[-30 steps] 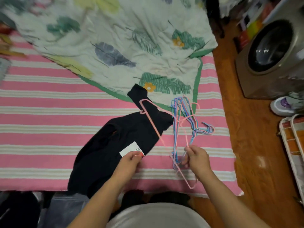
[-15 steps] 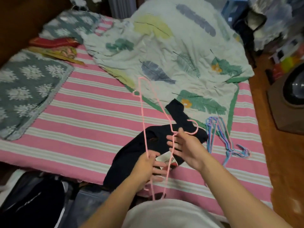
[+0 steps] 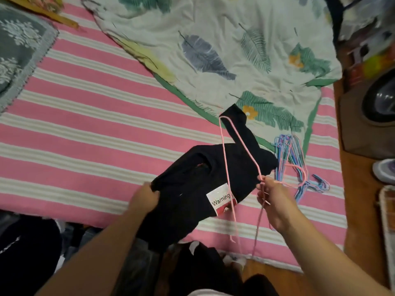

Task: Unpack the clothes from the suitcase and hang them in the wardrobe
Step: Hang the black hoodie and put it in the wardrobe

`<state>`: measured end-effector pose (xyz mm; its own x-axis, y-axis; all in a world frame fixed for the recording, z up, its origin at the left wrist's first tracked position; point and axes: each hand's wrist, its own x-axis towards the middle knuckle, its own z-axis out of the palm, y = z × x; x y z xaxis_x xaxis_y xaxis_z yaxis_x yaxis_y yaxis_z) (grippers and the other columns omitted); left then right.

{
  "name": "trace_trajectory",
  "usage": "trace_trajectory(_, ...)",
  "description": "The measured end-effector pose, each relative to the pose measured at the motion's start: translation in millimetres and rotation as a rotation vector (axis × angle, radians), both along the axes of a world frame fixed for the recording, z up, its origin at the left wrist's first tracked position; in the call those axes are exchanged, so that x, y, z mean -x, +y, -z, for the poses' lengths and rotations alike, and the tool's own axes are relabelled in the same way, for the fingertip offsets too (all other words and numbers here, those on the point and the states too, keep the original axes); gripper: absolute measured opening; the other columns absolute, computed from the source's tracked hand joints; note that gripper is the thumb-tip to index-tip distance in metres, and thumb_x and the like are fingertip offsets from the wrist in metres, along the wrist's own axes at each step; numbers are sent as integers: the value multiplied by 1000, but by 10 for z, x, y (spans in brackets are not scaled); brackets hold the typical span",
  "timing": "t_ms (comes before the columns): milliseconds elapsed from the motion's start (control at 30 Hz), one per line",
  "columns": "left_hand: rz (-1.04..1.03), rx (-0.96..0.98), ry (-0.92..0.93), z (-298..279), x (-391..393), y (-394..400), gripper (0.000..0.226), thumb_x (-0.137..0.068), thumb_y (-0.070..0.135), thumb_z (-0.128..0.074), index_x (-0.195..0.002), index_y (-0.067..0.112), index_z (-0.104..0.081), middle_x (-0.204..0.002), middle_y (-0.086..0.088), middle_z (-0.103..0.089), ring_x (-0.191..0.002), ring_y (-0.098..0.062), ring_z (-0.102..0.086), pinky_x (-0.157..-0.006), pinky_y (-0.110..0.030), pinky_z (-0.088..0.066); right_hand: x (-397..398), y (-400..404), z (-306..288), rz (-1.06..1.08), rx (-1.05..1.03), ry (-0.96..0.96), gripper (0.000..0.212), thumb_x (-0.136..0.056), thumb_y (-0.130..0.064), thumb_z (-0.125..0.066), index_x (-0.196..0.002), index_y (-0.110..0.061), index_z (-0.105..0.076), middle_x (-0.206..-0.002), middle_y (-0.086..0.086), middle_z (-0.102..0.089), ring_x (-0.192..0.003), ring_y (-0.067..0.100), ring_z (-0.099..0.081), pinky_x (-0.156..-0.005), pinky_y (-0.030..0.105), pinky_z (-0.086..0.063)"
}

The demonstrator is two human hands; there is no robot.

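Black garment [image 3: 205,180] lies centre frame on the pink striped bed [image 3: 89,133], white "Warning" label [image 3: 221,198] face up. Left hand [image 3: 145,199] grips its left edge. Right hand [image 3: 272,201] pinches a pink hanger [image 3: 226,167] at what looks like its neck, the wire crossing the garment. Spare hangers [image 3: 297,165] heaped right of the garment, below the leaf-print quilt [image 3: 213,50].

Single head-worn view looks steeply down, close over the bed [image 3: 85,116].
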<state>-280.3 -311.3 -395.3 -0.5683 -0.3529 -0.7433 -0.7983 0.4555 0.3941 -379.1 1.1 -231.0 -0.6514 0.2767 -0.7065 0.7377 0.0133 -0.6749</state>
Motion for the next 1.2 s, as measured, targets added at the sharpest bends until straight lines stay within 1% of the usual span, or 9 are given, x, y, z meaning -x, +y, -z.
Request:
trace_trajectory(167,57,64,-184,751,228,-507,67,-97,37,-58,-154,12,-33,-154,-19,-41,-134,-39,-47,-105,-48,-44,-145,225,216,-3,-131,1,18,-99,-16,-51,-98,-10,-67,-76,6,-54,-64,14,-45,-61,26,-38)
trace_trajectory(300,117,31,-167,837,291,-463,14,-94,13,-62,-92,2,-70,-107,-21,-71,-89,-32,-65,-79,-38,-53,-263,263,280,45,-130,-47,23,-104,-20,-46,-106,-11,-68,-81,6,-57,-71,16,-50,-71,31,-45)
trace_trajectory(400,104,135,-129,519,360,-434,20,-96,10,-55,-88,-4,-67,-98,-24,-69,-88,-36,-65,-75,-40,-52,-300,169,210,57,-129,-76,26,-105,-21,-43,-108,-10,-66,-84,7,-57,-75,17,-51,-77,34,-48)
trace_trajectory(600,-185,142,515,-771,1694,-589,11,-89,18,-59,-80,11,-59,-91,-18,-69,-86,-35,-66,-79,-45,-56,21,-5,7,18,-129,16,19,-102,-18,-45,-101,-13,-64,-77,4,-53,-64,14,-45,-63,27,-43)
trace_trajectory(700,-250,-111,845,-1295,2340,-578,23,-96,11,-54,-117,20,-60,-124,-7,-63,-113,-19,-59,-106,-39,-48,231,-26,-28,-18,-94,51,17,-101,-21,-48,-100,-16,-64,-79,4,-54,-65,15,-48,-67,28,-44)
trace_trajectory(800,-61,-139,693,-1362,2464,-442,63,-98,14,-56,-156,20,-31,-157,-9,-38,-141,-22,-39,-117,-34,-32,313,-17,-21,-38,-90,65,20,-102,-23,-48,-109,-13,-64,-80,4,-55,-67,15,-49,-70,30,-45)
trace_trajectory(1000,-193,-178,-40,-205,1466,303,24,-94,19,-51,-104,2,-63,-88,-20,-68,-81,-37,-72,-77,-52,-62,271,108,193,-31,-132,5,22,-103,-24,-48,-105,-9,-64,-88,9,-57,-74,18,-53,-72,33,-48)
trace_trajectory(1100,-168,-80,23,387,1294,556,33,-94,29,-56,-116,4,-58,-108,-20,-66,-100,-40,-67,-87,-51,-57,262,206,375,-18,-167,-24,23,-103,-25,-50,-107,-9,-65,-88,9,-58,-74,19,-53,-68,32,-47)
trace_trajectory(1200,206,200,104,705,1293,769,41,-94,35,-60,-125,10,-52,-128,-15,-56,-121,-37,-52,-100,-49,-46,265,275,496,-1,-189,-29,23,-103,-24,-49,-107,-8,-65,-89,9,-58,-75,20,-53,-70,33,-48)
